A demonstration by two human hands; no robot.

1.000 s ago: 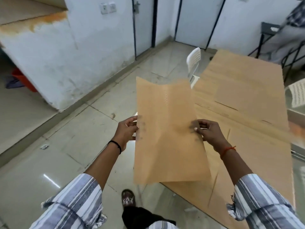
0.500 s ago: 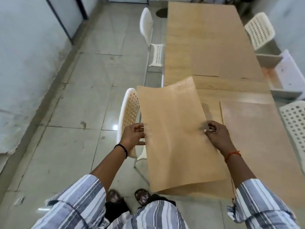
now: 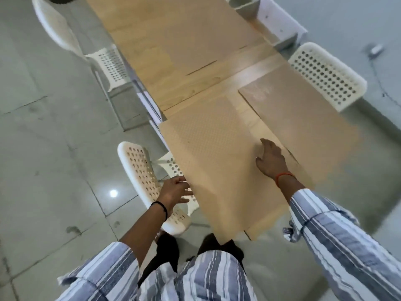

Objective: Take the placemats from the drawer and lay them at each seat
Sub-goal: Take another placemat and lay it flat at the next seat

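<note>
The person is in the middle of laying a placemat at the near left seat of the long wooden table. The mat lies along the table's left edge in front of the near white chair, but its near end overhangs the table's end towards the person's legs, so it does not look settled yet. The left hand is at the mat's left edge with fingers spread and fairly straight, touching or just beside it; motion blur makes it hard to say whether the thumb pinches the edge, though it looks open. The right hand rests flat on the mat's right side, fingers extended, pressing rather than gripping.

A second placemat already lies at the right seat, in front of the right-hand white chair. Another flat mat appears to lie farther up the table, and a far left chair stands beside it.

The next move probably calls for sliding the near mat forward until it sits wholly on the table, squared with the edge, then smoothing it flat.

The open drawer at the top right is cut off by the frame, so any mats left inside are hidden. The far end of the table is out of view, and the whole picture is smeared.
</note>
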